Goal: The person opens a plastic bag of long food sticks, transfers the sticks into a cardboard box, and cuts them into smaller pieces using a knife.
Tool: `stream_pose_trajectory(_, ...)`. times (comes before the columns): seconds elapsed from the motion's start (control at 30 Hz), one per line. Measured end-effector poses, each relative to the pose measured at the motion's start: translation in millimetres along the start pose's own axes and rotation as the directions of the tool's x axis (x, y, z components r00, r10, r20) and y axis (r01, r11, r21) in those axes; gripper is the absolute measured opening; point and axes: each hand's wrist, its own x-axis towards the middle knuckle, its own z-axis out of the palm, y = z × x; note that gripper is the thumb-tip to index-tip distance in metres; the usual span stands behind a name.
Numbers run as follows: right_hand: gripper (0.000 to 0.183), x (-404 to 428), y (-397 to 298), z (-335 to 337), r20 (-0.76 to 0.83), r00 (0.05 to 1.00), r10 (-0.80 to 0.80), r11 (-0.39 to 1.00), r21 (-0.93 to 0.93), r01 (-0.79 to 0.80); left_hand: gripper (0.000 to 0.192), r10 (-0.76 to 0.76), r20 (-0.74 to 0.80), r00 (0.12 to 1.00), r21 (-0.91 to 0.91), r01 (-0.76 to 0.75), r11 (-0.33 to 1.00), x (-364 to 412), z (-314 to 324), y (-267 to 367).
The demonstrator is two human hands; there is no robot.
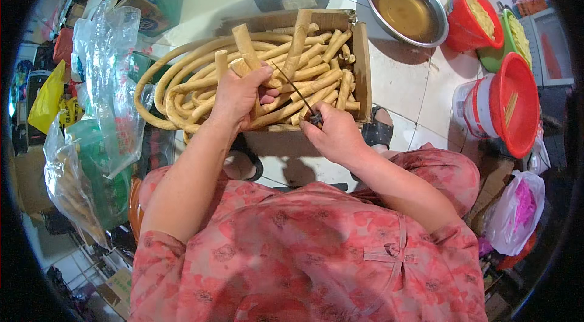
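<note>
My left hand point(239, 96) grips a small bunch of thick tan cylindrical pieces point(244, 43), their ends standing up past my fingers. In my right hand point(335, 132) is a thin dark tool point(292, 83), seen edge-on, a blade or a rod. Its dark grip lies between thumb and fingers, and the shaft slants up left to the pieces by my left hand. Whether it touches them, I cannot tell. Under both hands an open cardboard box point(363, 71) is heaped with more tan lengths point(319, 82). Long looped strands point(148, 89) hang over its left side.
Beyond the box's far right corner stands a steel basin point(372, 25) of brownish liquid. Red point(461, 30) and green point(495, 57) containers hold pale pieces. A red basin point(520, 107) with thin sticks rests on a bucket point(474, 105). Plastic bags point(109, 71) hang at left.
</note>
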Motion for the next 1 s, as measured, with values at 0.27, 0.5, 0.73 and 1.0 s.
stream_pose_trajectory(0.27,0.034,2,1,0,0.002,1.0,-0.014,1.0,-0.025,0.014,0.024,0.055,0.039,0.998,0.002,-0.055,0.999,1,-1,-1)
stream_pose_trajectory(0.5,0.031,1,1,1,0.022,1.0,0.006,0.999,-0.042,-0.005,0.027,0.065,0.067,0.996,0.003,-0.065,0.998,1,-2,0)
stream_pose_trajectory(0.73,0.029,0,-5,-2,0.074,0.996,0.051,0.992,-0.122,-0.042,0.018,0.107,0.043,0.993,-0.008,-0.106,0.994,-1,-1,-2)
stream_pose_trajectory(1.0,0.032,3,8,2,0.156,0.982,0.102,0.988,-0.127,-0.083,0.02,0.051,0.161,0.986,0.136,-0.073,0.988,-5,3,-14)
